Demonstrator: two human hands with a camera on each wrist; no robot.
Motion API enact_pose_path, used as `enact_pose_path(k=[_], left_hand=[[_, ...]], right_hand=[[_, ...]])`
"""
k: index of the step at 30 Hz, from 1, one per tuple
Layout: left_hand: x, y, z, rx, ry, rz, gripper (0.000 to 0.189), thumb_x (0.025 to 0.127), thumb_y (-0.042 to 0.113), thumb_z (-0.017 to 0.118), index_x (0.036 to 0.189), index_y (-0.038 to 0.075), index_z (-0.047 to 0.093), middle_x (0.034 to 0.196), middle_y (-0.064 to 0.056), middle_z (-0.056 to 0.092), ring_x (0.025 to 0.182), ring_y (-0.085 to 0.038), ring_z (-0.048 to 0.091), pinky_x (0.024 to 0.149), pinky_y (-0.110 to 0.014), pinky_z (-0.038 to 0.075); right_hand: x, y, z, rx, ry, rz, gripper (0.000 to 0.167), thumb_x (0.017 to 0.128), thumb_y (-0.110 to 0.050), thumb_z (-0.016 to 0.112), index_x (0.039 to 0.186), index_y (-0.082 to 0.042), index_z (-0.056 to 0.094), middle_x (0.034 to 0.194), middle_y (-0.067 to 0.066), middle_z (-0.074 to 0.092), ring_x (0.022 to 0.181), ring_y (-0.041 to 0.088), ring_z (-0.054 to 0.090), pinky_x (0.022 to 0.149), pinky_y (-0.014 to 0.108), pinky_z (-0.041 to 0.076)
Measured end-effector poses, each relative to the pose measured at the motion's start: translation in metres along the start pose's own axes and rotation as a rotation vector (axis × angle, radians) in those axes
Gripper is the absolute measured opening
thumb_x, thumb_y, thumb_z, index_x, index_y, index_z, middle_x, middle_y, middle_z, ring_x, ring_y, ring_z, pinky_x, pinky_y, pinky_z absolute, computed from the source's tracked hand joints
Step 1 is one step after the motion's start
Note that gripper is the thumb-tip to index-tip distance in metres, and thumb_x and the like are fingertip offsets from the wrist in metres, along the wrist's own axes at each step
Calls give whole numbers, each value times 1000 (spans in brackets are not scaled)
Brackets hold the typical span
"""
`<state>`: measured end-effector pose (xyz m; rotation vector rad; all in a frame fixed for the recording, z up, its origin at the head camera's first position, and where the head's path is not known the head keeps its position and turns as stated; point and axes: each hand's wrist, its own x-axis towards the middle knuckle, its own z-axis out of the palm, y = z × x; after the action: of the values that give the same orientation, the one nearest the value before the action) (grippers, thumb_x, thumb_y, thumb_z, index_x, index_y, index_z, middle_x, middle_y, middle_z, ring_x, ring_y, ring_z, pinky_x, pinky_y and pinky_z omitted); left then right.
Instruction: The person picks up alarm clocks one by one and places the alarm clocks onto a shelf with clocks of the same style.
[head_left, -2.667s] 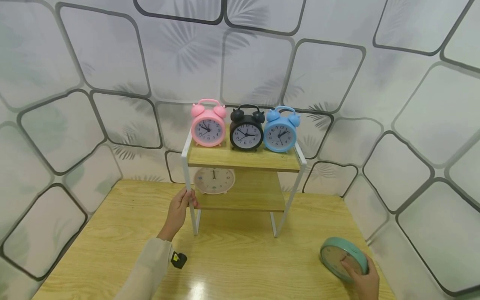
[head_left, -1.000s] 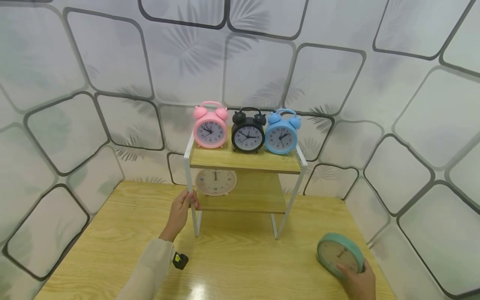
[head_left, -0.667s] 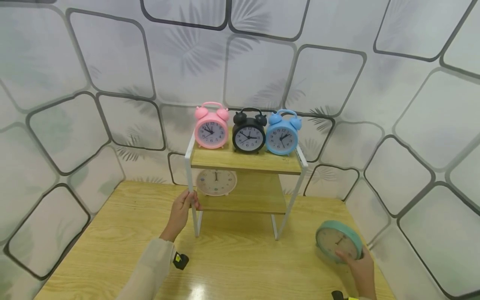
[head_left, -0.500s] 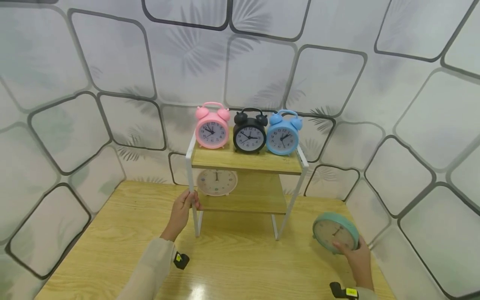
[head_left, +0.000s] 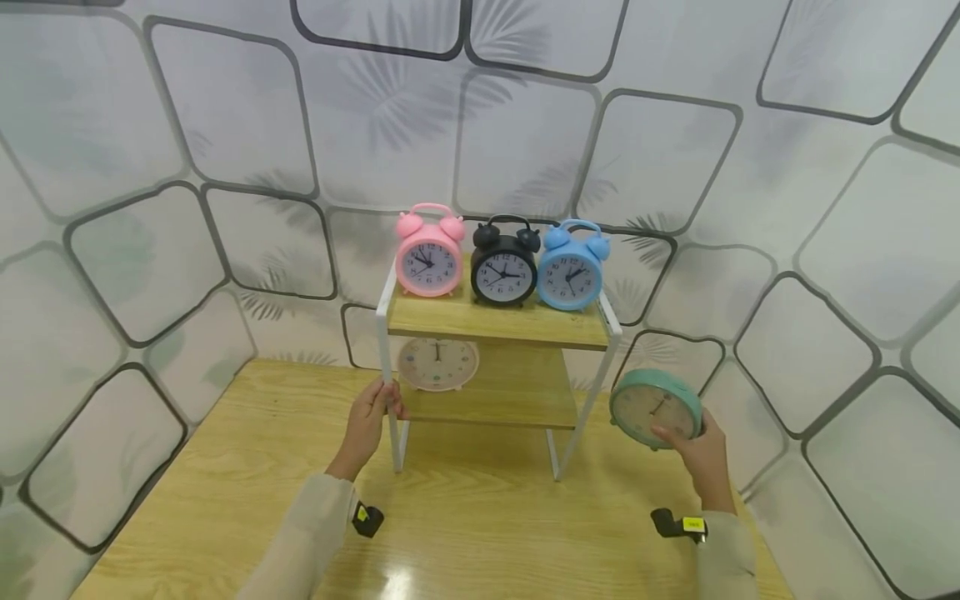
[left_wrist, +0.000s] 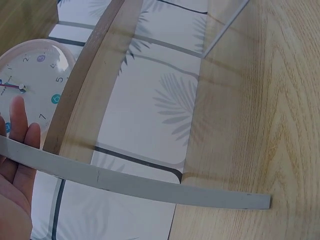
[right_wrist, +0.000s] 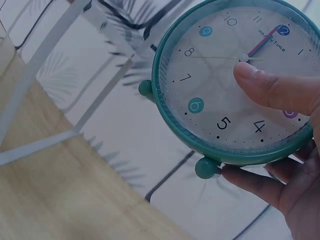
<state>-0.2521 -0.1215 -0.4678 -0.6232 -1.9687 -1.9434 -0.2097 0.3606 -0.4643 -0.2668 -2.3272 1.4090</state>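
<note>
My right hand (head_left: 701,454) grips a round green clock (head_left: 651,408), thumb over its face and fingers behind, held up beside the shelf's right side. In the right wrist view the clock (right_wrist: 220,95) shows two ball feet at its lower left. My left hand (head_left: 367,425) holds the white front left leg of a two-tier shelf (head_left: 495,321); in the left wrist view its fingers (left_wrist: 19,117) curl around the metal bar (left_wrist: 125,181). A pale pink clock (head_left: 438,364) stands at the left of the lower tier, partly behind that leg.
On the top tier, pink (head_left: 429,265), black (head_left: 504,271) and blue (head_left: 570,273) twin-bell alarm clocks stand in a row. The shelf rests on a wooden table (head_left: 465,533), with patterned walls (head_left: 525,150) behind and at both sides.
My right hand has lifted the green clock from low at the right, up and leftward toward the shelf, turning its face more to the front. My left hand keeps its hold on the leg.
</note>
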Motion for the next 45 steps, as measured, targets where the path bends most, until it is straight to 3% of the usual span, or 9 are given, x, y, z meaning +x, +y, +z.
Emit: enact_pose_path(k=[7, 11, 17, 22, 26, 33, 38, 41, 45], left_hand=[[1, 3, 0, 10, 3, -3, 31, 103, 9, 29, 86, -10, 46, 66, -18, 45, 62, -7, 60, 65, -24, 55], [1, 16, 2, 8, 6, 0, 29, 103, 5, 28, 85, -12, 44, 67, -23, 42, 61, -7, 59, 64, -24, 55], [-1, 29, 4, 21, 21, -27, 31, 103, 6, 29, 83, -12, 44, 66, -22, 42, 60, -9, 60, 62, -27, 55], [-3, 29, 6, 7, 29, -43, 31, 103, 6, 29, 83, -13, 44, 65, -16, 44, 60, -8, 59, 63, -26, 55], [-3, 27, 7, 0, 18, -52, 31, 103, 6, 28, 85, -14, 44, 66, -19, 43, 61, -6, 59, 64, -25, 55], [-5, 26, 6, 6, 12, -57, 31, 103, 7, 28, 84, -13, 44, 67, -21, 43, 61, -5, 59, 64, -25, 55], [-4, 26, 6, 17, 6, -39, 31, 103, 7, 28, 83, -11, 44, 66, -21, 41, 60, -8, 60, 63, -30, 55], [-4, 26, 6, 12, 2, -17, 31, 103, 6, 28, 83, -11, 43, 66, -23, 40, 60, -10, 60, 62, -31, 56], [-4, 26, 6, 9, 0, -11, 31, 103, 6, 28, 83, -12, 43, 67, -26, 39, 60, -9, 59, 62, -30, 55]], right_hand=[[24, -27, 10, 4, -72, -70, 73, 77, -23, 79, 138, -8, 43, 130, 7, 52, 121, 19, 45, 104, 53, 36], [33, -41, 19, 34, -108, -85, 72, 77, -22, 79, 137, -6, 42, 131, 7, 50, 127, 33, 41, 105, 54, 34], [42, -59, 34, 72, -174, -75, 74, 77, -20, 78, 136, 1, 39, 136, 18, 44, 129, 35, 38, 107, 54, 33], [48, -69, 48, 57, -242, -107, 72, 81, -16, 75, 138, 3, 36, 135, 26, 42, 124, 38, 40, 103, 53, 37], [51, -73, 60, 16, -262, -134, 65, 84, -14, 71, 138, 2, 38, 129, 24, 46, 118, 34, 43, 98, 49, 41], [51, -83, 83, -17, -307, -160, 36, 83, -19, 72, 104, 1, 51, 94, 14, 55, 89, 23, 50, 75, 33, 46], [49, -88, 93, 29, -355, -221, 47, 79, -22, 75, 119, -5, 56, 119, 17, 61, 110, 28, 55, 91, 44, 46], [50, -92, 98, 86, -406, -171, 69, 77, -18, 78, 136, -8, 44, 137, 17, 48, 129, 34, 40, 107, 53, 32], [49, -101, 102, 170, -483, -135, 86, 74, -16, 80, 144, -11, 31, 149, 15, 33, 141, 36, 22, 114, 57, 17]])
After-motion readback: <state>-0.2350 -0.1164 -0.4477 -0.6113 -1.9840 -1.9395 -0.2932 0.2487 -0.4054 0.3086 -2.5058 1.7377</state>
